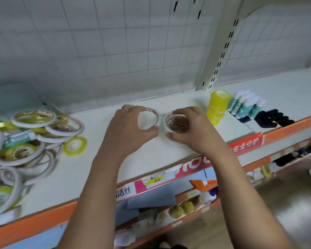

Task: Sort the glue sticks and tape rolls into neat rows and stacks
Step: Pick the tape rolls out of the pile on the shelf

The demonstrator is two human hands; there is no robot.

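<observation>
Gripping tape rolls [155, 113], left hand [126, 126] and right hand [192, 131] nearly touch.

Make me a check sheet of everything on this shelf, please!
Surface: white shelf with an orange front edge.
Job's things: messy pile of tape rolls at left, one glue stick lying in it; yellow stack and glue row standing at right.
Clutter: black items beside the glue row, too blurred to name.
Grippers: left hand grips left roll; right hand grips right roll; the two rolls are side by side, apart.
Cables: nothing seen.
Surroundings: grid wall behind; lower shelves with goods below.
</observation>
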